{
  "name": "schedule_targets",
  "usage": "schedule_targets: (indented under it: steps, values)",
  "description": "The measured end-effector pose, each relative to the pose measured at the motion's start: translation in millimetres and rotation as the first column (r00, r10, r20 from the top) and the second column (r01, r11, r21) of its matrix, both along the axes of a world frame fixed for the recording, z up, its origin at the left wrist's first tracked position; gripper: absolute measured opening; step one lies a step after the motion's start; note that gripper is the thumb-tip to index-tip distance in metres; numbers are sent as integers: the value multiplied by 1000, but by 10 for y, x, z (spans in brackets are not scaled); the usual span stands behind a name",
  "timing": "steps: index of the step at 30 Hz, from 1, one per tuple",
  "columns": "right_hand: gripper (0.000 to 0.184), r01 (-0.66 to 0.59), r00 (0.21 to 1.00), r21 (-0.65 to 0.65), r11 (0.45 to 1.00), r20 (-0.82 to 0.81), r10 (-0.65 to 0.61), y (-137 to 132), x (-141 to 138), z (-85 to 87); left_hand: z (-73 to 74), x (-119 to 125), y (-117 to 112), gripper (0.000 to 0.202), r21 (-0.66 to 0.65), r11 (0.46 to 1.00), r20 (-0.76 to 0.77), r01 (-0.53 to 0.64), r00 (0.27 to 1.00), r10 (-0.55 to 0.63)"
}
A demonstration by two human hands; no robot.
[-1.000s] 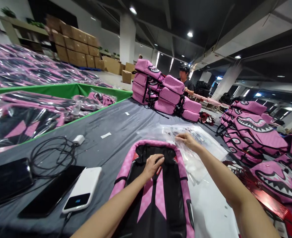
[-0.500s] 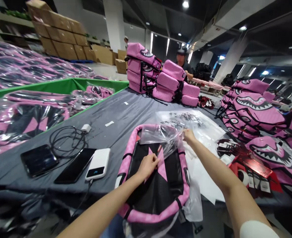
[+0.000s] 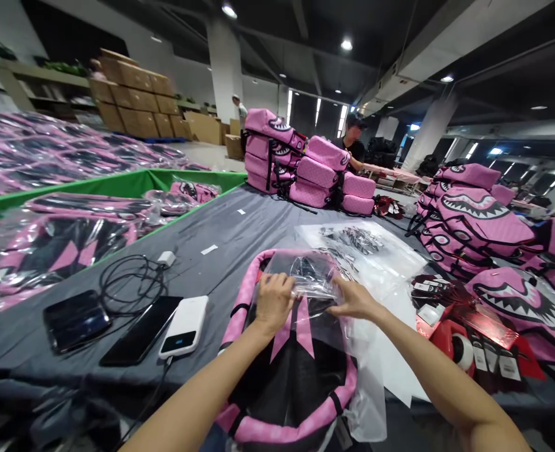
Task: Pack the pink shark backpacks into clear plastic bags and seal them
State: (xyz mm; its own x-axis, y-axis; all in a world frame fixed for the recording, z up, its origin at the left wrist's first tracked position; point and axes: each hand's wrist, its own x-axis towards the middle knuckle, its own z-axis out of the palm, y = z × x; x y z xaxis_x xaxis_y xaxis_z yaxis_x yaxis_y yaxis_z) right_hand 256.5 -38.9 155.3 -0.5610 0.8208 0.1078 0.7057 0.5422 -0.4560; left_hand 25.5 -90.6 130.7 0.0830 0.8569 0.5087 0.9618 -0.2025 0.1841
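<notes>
A pink and black backpack (image 3: 289, 376) lies with its black strap side up on the grey-covered table, close in front of me. Clear film of a plastic bag (image 3: 308, 267) covers its far end. My left hand (image 3: 275, 301) is closed on the bag's edge, with its fingers curled over the film near the pink straps. At the far right side of the backpack, my right hand (image 3: 356, 300) grips the film with bent fingers, its thumb below them. More loose film hangs down the right side.
A power bank (image 3: 184, 326), a phone (image 3: 140, 329) and cables (image 3: 131, 279) lie left. Bagged backpacks fill the green-edged bin (image 3: 174, 179). Pink backpacks (image 3: 484, 207) are stacked right and at the back. A tape dispenser (image 3: 451, 345) sits among tags. A person (image 3: 353, 141) stands beyond.
My left hand has moved up from the straps onto the plastic film. My right hand has come lower and inward. The film now lies flatter over the backpack's far end.
</notes>
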Motion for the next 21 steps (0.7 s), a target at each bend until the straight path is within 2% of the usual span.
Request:
schedule_targets:
  steps: [2,4,5,6,8,10,13,15,18,20,21]
  values:
    - [37,14,975,148,989,219,-47,-98,88,-82,16,-28,-63,36,12,999,4,36,999,-36]
    - [38,0,958,228,974,280,-65,-170,65,-161,43,101,-136,53,52,989,-19,135,991,-135]
    - [38,-9,960,253,967,272,-62,-199,23,-185,54,198,-156,53,76,980,-41,183,983,-180]
    - [38,-13,965,280,960,254,-61,-225,-28,-197,61,296,-158,44,99,971,-68,218,975,-212]
    - [39,-1,970,348,937,229,-84,-282,-114,-191,65,419,-111,15,142,963,-112,229,970,-214]
    - [38,11,956,436,900,259,-137,-353,-118,-175,67,374,-24,16,181,968,-104,175,982,-158]
    - [37,24,903,529,848,353,-246,-463,99,-197,85,5,80,21,235,972,47,27,998,-39]
    - [37,105,854,511,853,393,-341,-508,360,-251,92,-328,101,23,254,964,133,-78,990,45]
    - [34,353,790,387,852,365,-493,-490,768,-351,46,-755,87,25,213,958,177,-194,972,157]
    - [28,508,789,260,821,241,-565,-413,955,-406,-26,-943,87,25,132,958,225,-255,949,221]
    - [22,576,793,144,805,141,-593,-353,1006,-425,-70,-1010,97,25,81,956,281,-281,927,249]
